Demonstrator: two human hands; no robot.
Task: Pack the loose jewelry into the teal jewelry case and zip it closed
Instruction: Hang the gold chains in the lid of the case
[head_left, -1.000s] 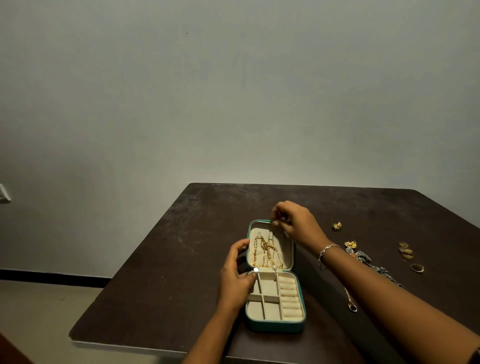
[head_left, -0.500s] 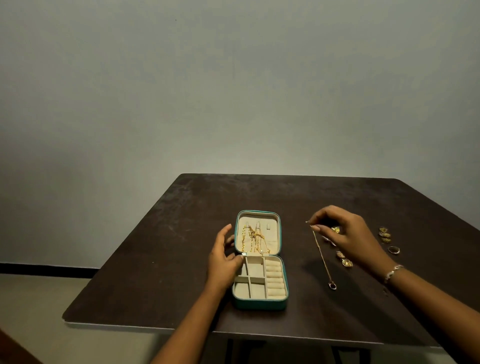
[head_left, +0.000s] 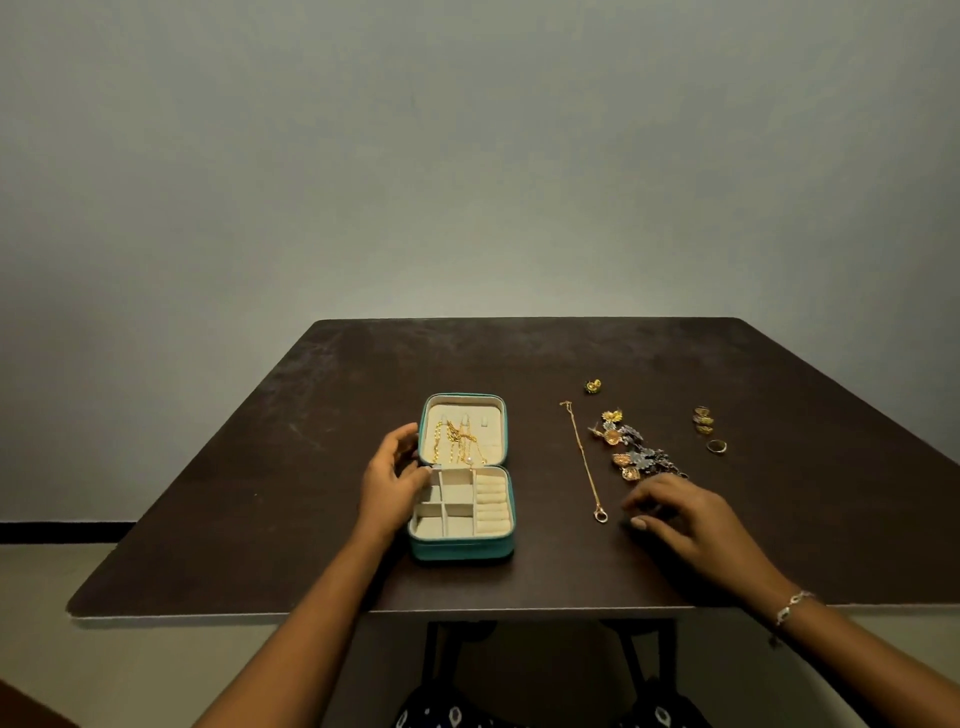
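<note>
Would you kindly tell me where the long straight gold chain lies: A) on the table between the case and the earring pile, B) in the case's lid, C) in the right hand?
A: the straight gold chain lies flat on the table, right of the teal jewelry case and left of the earring pile.

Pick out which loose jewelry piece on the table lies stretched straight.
The thin gold chain, between the teal case and the earring cluster: it runs as one long line ending in a clasp, while the rest are compact earrings and rings.
</note>
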